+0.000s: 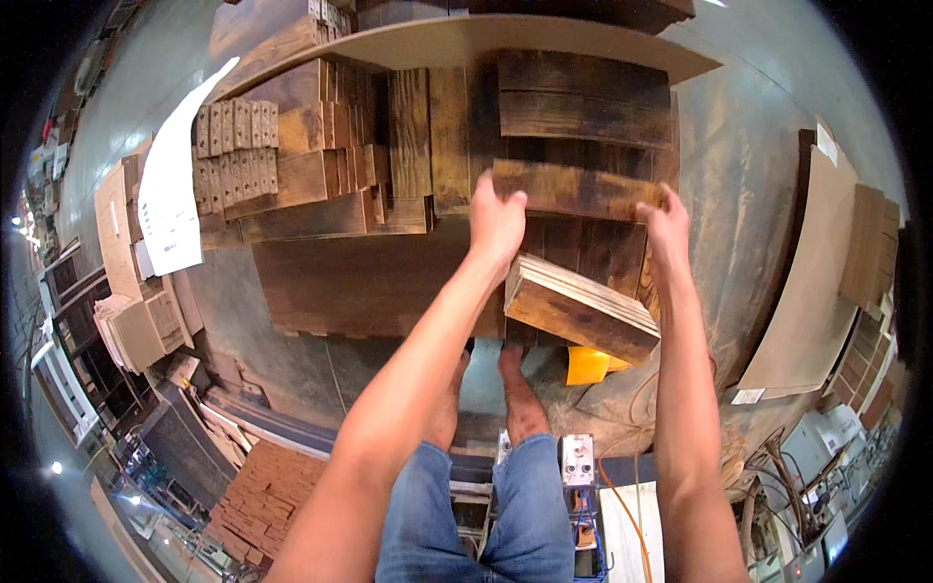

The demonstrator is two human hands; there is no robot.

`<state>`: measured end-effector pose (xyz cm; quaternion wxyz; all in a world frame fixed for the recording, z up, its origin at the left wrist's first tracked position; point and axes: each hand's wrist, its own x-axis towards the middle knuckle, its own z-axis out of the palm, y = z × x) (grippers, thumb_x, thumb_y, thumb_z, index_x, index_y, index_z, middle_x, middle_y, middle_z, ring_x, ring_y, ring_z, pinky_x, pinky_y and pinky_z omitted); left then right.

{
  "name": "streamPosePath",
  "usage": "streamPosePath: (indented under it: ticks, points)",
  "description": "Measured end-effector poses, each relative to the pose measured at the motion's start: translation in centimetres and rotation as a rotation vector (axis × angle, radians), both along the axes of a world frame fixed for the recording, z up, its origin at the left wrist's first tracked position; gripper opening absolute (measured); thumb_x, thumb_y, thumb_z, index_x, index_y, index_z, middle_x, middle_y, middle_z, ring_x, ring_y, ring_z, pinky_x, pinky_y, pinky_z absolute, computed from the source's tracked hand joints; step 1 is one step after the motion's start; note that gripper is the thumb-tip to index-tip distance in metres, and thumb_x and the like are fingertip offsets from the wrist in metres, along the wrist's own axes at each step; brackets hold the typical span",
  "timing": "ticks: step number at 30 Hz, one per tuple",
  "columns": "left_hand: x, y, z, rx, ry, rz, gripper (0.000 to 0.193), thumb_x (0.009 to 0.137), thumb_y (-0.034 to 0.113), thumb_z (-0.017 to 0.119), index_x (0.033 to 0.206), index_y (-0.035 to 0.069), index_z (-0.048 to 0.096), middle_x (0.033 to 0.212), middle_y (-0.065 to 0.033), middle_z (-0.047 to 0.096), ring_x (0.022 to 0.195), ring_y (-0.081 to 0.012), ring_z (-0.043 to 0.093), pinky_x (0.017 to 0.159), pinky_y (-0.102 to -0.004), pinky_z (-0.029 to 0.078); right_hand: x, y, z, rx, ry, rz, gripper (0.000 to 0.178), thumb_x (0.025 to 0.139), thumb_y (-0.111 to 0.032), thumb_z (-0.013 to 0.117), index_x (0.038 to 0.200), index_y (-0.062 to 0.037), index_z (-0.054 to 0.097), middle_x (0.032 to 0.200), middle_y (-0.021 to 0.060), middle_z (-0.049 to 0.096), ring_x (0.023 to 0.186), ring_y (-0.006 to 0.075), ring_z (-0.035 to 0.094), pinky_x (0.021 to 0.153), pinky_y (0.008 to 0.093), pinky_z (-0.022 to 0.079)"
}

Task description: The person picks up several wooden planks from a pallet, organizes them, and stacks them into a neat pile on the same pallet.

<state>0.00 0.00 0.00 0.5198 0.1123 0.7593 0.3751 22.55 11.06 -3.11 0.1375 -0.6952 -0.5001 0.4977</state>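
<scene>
Between my two hands is a dark-stained wooden board [583, 190], lying crosswise and gripped at its ends. My left hand [497, 216] has its thumb over the near left corner. At the opposite end, my right hand [666, 222] curls its fingers round the edge. Just beyond lie other dark boards [584, 107] of similar width. Closer to me sits a tilted stack of boards [581, 306] with pale layered edges. The surface under the held board is partly hidden by it.
Stacked brown boards [350, 160] and pale drilled blocks [236, 146] stand at the left, beside a curled white paper sheet [175, 180]. A long cardboard strip [466, 44] runs along the far side. A yellow piece [587, 365] lies by my feet, and a control box [577, 460] is below.
</scene>
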Motion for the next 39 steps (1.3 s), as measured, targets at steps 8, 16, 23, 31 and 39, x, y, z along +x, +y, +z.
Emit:
streamPosePath:
  ticks: [8, 16, 23, 31, 39]
  points:
    - [0.6, 2.5, -0.9, -0.165, -0.099, 0.307, 0.073, 0.085, 0.022, 0.055, 0.141, -0.004, 0.017, 0.146, -0.0253, 0.021, 0.135, -0.0318, 0.024, 0.109, -0.0442, 0.021, -3.1, 1.5, 2.1, -0.21, 0.165, -0.446, 0.07, 0.083, -0.024, 0.059, 0.142, -0.005, 0.025, 0.144, 0.0184, 0.029, 0.131, 0.0323, 0.028, 0.106, 0.0452, 0.026]
    - [-1.2, 3.1, -0.9, -0.147, -0.563, 0.487, 0.064, 0.09, 0.025, 0.047, 0.142, 0.005, 0.018, 0.144, -0.03, 0.009, 0.132, -0.0422, 0.021, 0.111, -0.0472, 0.015, -2.9, 1.6, 0.6, -0.288, 0.509, -0.663, 0.073, 0.087, -0.027, 0.056, 0.143, -0.0043, 0.016, 0.148, 0.0212, 0.006, 0.135, 0.0396, 0.013, 0.11, 0.0469, 0.02]
    - [-1.3, 5.0, -0.7, -0.033, -0.457, 0.496, 0.061, 0.087, 0.027, 0.053, 0.138, 0.005, 0.029, 0.144, -0.0173, 0.024, 0.129, -0.0335, 0.028, 0.108, -0.0481, 0.02, -1.3, 2.4, 0.1, -0.31, 0.773, -0.783, 0.069, 0.086, -0.027, 0.057, 0.141, -0.0045, 0.021, 0.147, 0.0218, 0.01, 0.137, 0.036, 0.006, 0.112, 0.0456, 0.012]
    - [-1.1, 5.8, -0.4, -0.041, -0.406, 0.457, 0.063, 0.089, 0.034, 0.048, 0.14, 0.003, 0.027, 0.147, -0.0184, 0.023, 0.137, -0.0297, 0.018, 0.109, -0.048, 0.015, -2.9, 3.0, 2.7, -0.247, 0.469, -0.629, 0.072, 0.086, -0.029, 0.058, 0.142, -0.0039, 0.02, 0.149, 0.0203, 0.009, 0.138, 0.0348, 0.008, 0.109, 0.0531, 0.018]
    - [-1.2, 4.2, -0.8, 0.202, -0.603, 0.525, 0.081, 0.091, 0.053, 0.037, 0.144, 0.001, 0.006, 0.149, -0.0197, 0.013, 0.137, -0.0358, 0.016, 0.111, -0.0488, 0.005, -1.2, 3.3, 2.7, -0.278, 0.818, -0.64, 0.079, 0.088, -0.023, 0.051, 0.144, -0.0027, -0.001, 0.148, 0.0259, 0.003, 0.138, 0.0364, 0.006, 0.113, 0.0465, 0.007]
